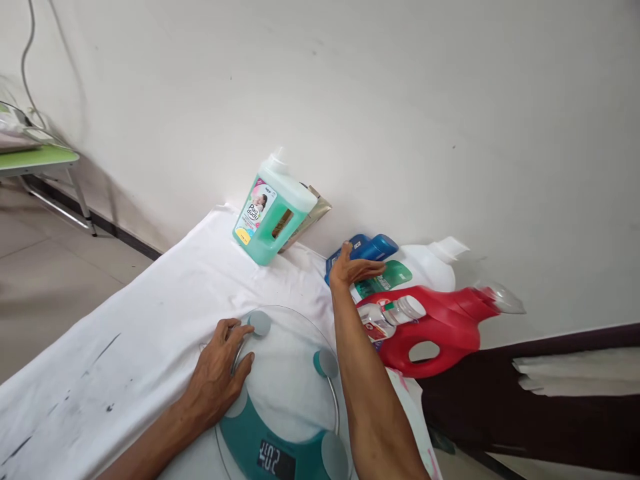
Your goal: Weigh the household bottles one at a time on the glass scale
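A round glass bathroom scale (287, 373) with teal and grey parts lies on the white cloth, digits lit on its display (276, 461). My left hand (217, 363) rests on its left rim, thumb and index finger apart, gripping nothing. Past the scale's right side reaches my right hand (354, 267), fingers stretched out. It is at the blue bottle (377, 247) and in front of a white bottle (425, 263) with a green label; whether it touches either I cannot tell. Under the right forearm's far side stand a red jug (450, 320) and a small clear bottle (385, 319) with a white cap.
Near the wall stands a green detergent bottle (273, 213) with a handle hole, a gold-toned tube (315, 212) behind it. The white cloth (130, 347) has dark marks. A green-topped folding table (37, 158) is at far left. Dark furniture (500, 393) lies at right.
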Demonstrator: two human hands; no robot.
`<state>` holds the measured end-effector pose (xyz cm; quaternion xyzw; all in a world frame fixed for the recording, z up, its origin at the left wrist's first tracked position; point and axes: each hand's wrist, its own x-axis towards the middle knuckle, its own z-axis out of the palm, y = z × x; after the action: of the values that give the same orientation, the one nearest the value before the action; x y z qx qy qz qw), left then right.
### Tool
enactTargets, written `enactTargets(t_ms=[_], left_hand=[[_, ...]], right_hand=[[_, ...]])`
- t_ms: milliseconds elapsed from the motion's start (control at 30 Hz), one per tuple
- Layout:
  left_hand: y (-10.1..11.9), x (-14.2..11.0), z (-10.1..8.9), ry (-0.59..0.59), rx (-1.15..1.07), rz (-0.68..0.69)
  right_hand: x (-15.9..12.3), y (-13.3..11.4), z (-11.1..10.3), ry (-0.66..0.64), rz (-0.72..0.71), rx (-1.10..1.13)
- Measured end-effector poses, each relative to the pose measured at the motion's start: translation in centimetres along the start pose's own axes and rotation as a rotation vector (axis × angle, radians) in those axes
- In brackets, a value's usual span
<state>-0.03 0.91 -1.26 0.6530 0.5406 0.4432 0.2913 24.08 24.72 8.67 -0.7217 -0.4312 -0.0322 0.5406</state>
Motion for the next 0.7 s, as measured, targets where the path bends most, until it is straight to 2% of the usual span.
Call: enactTargets(t_ms=[67,133,200,267,333,433,533,633,700], left_hand=[[0.2,0.1,-0.2,-0.014,-0.007,-0.002],[0.4,0.2,-0.5,-0.024,-0.008,-0.009],[0.5,0.2,-0.6,-0.032,-0.008,-0.013],[0.6,0.2,-0.7,-0.033,-0.013,-0.010],[0.5,0.2,-0.7,-0.026,-0.023,-0.003],[0.4,0.0,-0.3,-0.014,-0.044,0.003],[0.3,-0.2,0.1,-0.002,-0.067,-0.009],[0.4,-0.1,0.0,-0.012,-0.076,-0.028],[0.6,0.0,-0.2,-0.033,-0.078,-0.034]], right_hand=[[-1.4,-1.5,-0.6,0.086,-0.074,0.025],[-3.2,-3.5,-0.5,0.023,-0.217,0.155],[-5.0,-5.7,0.3,-0.208,-0.271,0.378],[-6.3,-7.6,1.8,-0.461,-0.186,0.580],[-6.8,-8.9,3.4,-0.554,-0.074,0.689],[-6.5,-9.9,5.6,-0.593,0.029,0.709],[-6.2,-10.7,6.9,-0.645,0.071,0.716],[-6.9,-11.9,6.9,-0.515,0.109,0.739],[-7.7,-12.7,5.9,-0.424,0.137,0.756]])
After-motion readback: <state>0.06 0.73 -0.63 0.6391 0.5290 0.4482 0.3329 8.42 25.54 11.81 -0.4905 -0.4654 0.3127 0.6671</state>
